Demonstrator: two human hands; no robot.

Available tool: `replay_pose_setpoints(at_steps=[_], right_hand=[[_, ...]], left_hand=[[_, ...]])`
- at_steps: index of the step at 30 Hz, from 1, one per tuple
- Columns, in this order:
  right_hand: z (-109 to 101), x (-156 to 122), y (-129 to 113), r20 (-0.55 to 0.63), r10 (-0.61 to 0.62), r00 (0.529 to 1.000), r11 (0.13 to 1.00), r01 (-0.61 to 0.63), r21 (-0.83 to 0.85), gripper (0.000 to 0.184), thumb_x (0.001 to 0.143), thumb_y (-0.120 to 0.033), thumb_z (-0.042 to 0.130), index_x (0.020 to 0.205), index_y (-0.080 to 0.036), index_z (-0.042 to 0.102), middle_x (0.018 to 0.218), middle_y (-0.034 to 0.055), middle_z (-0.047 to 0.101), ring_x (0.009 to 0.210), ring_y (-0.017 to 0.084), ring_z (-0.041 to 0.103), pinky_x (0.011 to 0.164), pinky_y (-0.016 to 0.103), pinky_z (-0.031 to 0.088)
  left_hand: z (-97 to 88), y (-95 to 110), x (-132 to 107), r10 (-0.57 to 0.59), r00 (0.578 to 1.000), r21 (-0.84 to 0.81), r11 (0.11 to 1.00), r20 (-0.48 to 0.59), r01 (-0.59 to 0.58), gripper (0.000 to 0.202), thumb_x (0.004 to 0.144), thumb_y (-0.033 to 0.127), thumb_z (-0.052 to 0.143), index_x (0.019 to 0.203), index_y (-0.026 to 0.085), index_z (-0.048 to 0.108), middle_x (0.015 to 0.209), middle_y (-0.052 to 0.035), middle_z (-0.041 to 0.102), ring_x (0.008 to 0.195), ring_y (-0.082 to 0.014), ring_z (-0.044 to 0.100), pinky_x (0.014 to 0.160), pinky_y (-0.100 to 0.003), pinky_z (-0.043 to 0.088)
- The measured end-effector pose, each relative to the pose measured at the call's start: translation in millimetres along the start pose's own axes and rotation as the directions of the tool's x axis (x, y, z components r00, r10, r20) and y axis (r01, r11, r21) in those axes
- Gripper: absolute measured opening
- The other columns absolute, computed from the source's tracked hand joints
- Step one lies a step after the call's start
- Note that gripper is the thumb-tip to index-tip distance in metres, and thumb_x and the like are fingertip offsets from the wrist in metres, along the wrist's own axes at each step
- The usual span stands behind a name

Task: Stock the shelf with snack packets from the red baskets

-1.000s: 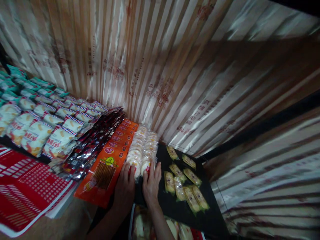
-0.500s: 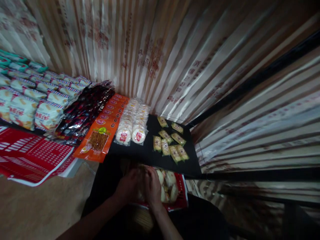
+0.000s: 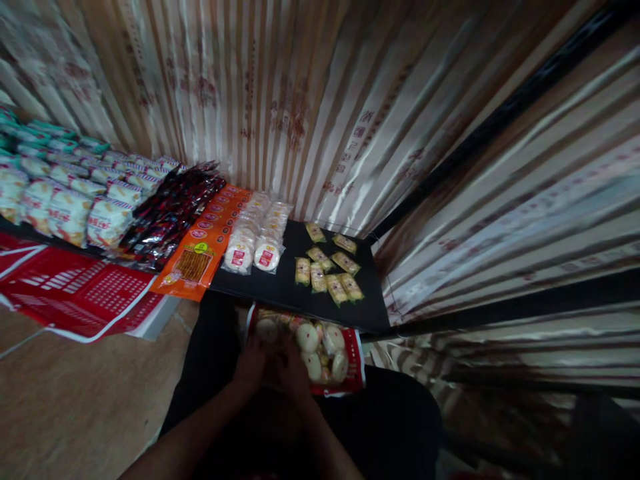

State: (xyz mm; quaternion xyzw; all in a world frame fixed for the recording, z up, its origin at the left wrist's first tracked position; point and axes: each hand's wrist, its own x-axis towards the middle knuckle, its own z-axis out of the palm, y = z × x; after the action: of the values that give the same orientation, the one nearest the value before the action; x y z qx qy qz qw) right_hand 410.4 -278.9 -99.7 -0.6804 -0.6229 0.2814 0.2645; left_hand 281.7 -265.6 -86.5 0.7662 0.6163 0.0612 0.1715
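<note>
A red basket (image 3: 356, 363) with a white rim stands on my lap and holds several round, pale wrapped cakes (image 3: 307, 338), with smaller wrapped pieces among them. My left hand (image 3: 251, 363) reaches into its left side, close to a dim round cake (image 3: 267, 329). Beside it, to the right, my right hand (image 3: 291, 368) is also down in the basket, next to the pale cakes. Shadow and blur hide the fingers of both hands, so any grip cannot be made out.
Ahead is a black shelf (image 3: 255, 288) with small yellow-green packets (image 3: 334, 288), two rows of wrapped white cakes (image 3: 267, 255), an orange snack bag (image 3: 193, 263), dark shiny packets (image 3: 170, 213) and white snack bags (image 3: 67, 213). Another red basket (image 3: 75, 293) is at left; a black pole (image 3: 450, 170) slants at right.
My hands have moved slightly apart and down towards me, uncovering more of the basket's left side and its cakes. The camera view has shifted a little.
</note>
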Motion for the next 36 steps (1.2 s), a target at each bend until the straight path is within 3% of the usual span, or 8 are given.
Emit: replay_pose_setpoints(at_steps=[6,9,13,16,25,28,31,36], right_hand=[[-21.0,-2.7,-13.1,-0.061,0.019,0.998,0.975,-0.005,0.223,0.028,0.078,-0.034,0.050,0.094,-0.020,0.068,0.097,0.0079,0.070,0.092,0.023,0.064,0.084,0.039,0.049],[-30.9,-3.4,-20.3,-0.097,0.150,0.984,0.914,-0.101,0.394,0.036,0.080,-0.043,0.050,0.100,-0.017,0.065,0.102,0.0092,0.068,0.097,0.023,0.062,0.086,0.039,0.049],[-41.7,-4.0,-33.9,-0.025,0.181,0.983,0.829,-0.139,0.542,0.041,0.085,-0.047,0.042,0.105,-0.018,0.063,0.106,0.0095,0.067,0.095,0.023,0.064,0.078,0.037,0.053],[-50.3,-3.9,-45.5,0.004,0.132,0.991,0.789,-0.107,0.605,0.044,0.087,-0.047,0.039,0.109,-0.017,0.062,0.101,0.0112,0.068,0.089,0.023,0.065,0.073,0.037,0.054],[-74.8,12.7,-62.9,0.101,0.260,0.960,0.557,-0.235,0.796,0.053,0.066,-0.052,0.063,0.107,-0.019,0.056,0.085,0.0065,0.070,0.071,0.022,0.066,0.063,0.034,0.052],[-87.5,17.5,-61.8,0.151,0.222,0.963,0.587,-0.256,0.768,0.044,0.062,-0.051,0.069,0.091,-0.020,0.059,0.072,0.0029,0.068,0.063,0.020,0.063,0.059,0.030,0.049],[-97.5,18.4,-62.5,0.198,0.103,0.975,0.689,-0.213,0.692,0.037,0.064,-0.049,0.070,0.086,-0.021,0.062,0.072,0.0015,0.068,0.065,0.017,0.062,0.060,0.027,0.047],[-99.7,18.1,-72.4,0.254,-0.048,0.966,0.789,-0.119,0.603,0.030,0.070,-0.046,0.067,0.089,-0.022,0.068,0.083,0.0016,0.069,0.079,0.018,0.063,0.073,0.027,0.046]], left_hand=[[-18.5,-2.0,-17.6,-0.040,0.999,-0.087,0.995,0.007,0.041,0.029,0.079,0.005,0.040,0.103,0.018,0.051,0.104,-0.0071,0.059,0.090,-0.0155,0.061,0.075,-0.026,0.050],[-28.9,0.7,-23.4,-0.021,0.986,-0.166,0.986,-0.165,-0.006,0.028,0.081,0.007,0.040,0.105,0.019,0.048,0.107,-0.0076,0.059,0.101,-0.0174,0.058,0.083,-0.031,0.050],[-38.8,5.6,-23.8,0.080,0.860,-0.196,0.959,-0.504,-0.205,0.020,0.087,0.013,0.037,0.104,0.019,0.045,0.116,-0.0100,0.054,0.118,-0.0185,0.049,0.094,-0.035,0.047],[-43.5,8.0,-21.3,0.129,0.774,-0.167,0.942,-0.620,-0.291,0.014,0.088,0.014,0.037,0.097,0.018,0.046,0.114,-0.0105,0.054,0.121,-0.0191,0.046,0.095,-0.035,0.047],[-62.4,14.0,-36.8,0.296,0.748,-0.131,0.882,-0.594,-0.453,0.027,0.084,0.016,0.044,0.111,0.016,0.047,0.127,-0.0136,0.049,0.129,-0.0233,0.037,0.100,-0.040,0.044],[-69.6,14.3,-42.8,0.247,0.775,-0.180,0.890,-0.581,-0.419,0.032,0.084,0.020,0.044,0.115,0.017,0.047,0.125,-0.0136,0.051,0.122,-0.0230,0.045,0.097,-0.039,0.045],[-76.1,13.5,-39.7,0.037,0.840,-0.316,0.917,-0.541,-0.244,0.033,0.087,0.027,0.043,0.118,0.016,0.047,0.127,-0.0147,0.051,0.117,-0.0226,0.050,0.094,-0.038,0.046],[-82.4,13.8,-33.6,0.005,0.983,-0.618,0.777,-0.185,-0.120,0.036,0.084,0.036,0.047,0.114,0.018,0.052,0.114,-0.0090,0.063,0.105,-0.0213,0.058,0.089,-0.034,0.047]])
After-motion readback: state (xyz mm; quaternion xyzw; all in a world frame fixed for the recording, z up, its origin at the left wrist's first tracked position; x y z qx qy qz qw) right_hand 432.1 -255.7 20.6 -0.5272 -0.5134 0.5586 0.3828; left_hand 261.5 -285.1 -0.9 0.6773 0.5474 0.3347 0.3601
